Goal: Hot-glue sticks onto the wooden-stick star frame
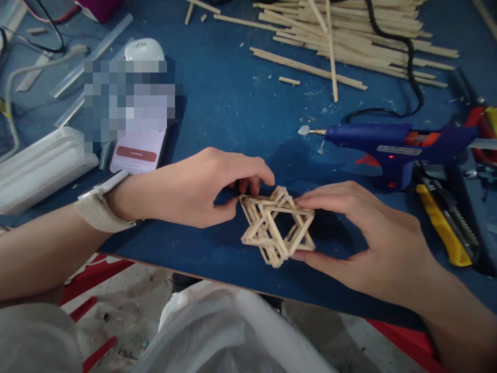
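Observation:
A six-pointed star frame (277,228), built of layered thin wooden sticks, is held tilted over the blue table near its front edge. My right hand (373,238) grips it from the right, with fingers on the upper side and the thumb at the lower corner. At the star's left corner, my left hand (209,186) has its thumb and curled fingers closed in a loose pinch, index finger arched above. The exact contact of the left fingertips is partly hidden. A blue hot glue gun (388,142) lies beyond my right hand, its nozzle pointing left.
Loose wooden sticks (349,44) are piled at the back, crossed by a black cord (413,62). A yellow utility knife (444,225) lies at the right. On the left are a phone (137,147), a white earbud case (144,50), clear glue sticks (93,54) and a white object (42,168).

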`<state>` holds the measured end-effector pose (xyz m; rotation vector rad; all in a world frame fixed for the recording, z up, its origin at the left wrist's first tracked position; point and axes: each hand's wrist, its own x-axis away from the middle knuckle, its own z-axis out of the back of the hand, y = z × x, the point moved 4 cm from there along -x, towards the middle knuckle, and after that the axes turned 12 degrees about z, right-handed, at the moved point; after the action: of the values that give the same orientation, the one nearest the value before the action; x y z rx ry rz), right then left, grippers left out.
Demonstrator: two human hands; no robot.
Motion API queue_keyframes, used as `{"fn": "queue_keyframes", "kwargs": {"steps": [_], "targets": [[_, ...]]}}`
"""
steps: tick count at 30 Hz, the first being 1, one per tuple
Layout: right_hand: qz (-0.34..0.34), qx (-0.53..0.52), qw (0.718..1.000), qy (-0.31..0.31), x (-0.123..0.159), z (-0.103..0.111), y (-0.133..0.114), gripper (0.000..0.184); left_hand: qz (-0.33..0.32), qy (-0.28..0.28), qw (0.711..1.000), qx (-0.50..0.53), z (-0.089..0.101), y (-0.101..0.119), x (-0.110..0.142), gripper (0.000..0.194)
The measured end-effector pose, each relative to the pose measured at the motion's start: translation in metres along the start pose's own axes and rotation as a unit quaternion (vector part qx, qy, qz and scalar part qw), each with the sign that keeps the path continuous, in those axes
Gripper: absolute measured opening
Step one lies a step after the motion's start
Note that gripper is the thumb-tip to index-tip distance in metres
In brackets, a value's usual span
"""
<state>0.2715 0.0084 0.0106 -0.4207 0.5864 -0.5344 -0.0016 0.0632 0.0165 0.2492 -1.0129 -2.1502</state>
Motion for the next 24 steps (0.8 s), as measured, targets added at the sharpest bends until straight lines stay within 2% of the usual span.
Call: {"fn": "queue_keyframes", "kwargs": {"steps": [5, 13, 19, 24], "targets": [[0.007, 0.017, 1.0, -0.003, -0.0019, -0.0029, -0.001, 0.04, -0.018, -0.005, 1.0, -0.006, -0.0006, 0.0021, 0.0005, 0.046], [0.008, 0.004, 1.0, 0.01, -0.0017, -0.0026, -0.0032, 0.049, -0.021, -0.007, 0.999, -0.025, -0.002, -0.0001, 0.0, 0.043], [0.017, 0.016, 1.0, 0.009, -0.0013, -0.0077, -0.0027, 0.046, -0.033, -0.009, 0.999, -0.024, -0.001, 0.0012, 0.0013, 0.044], [0.019, 0.015, 1.0, 0.014, -0.0016, -0.0093, -0.0011, 0.054, -0.042, -0.005, 0.999, -0.017, -0.0013, -0.0012, 0.0023, 0.04]]}}
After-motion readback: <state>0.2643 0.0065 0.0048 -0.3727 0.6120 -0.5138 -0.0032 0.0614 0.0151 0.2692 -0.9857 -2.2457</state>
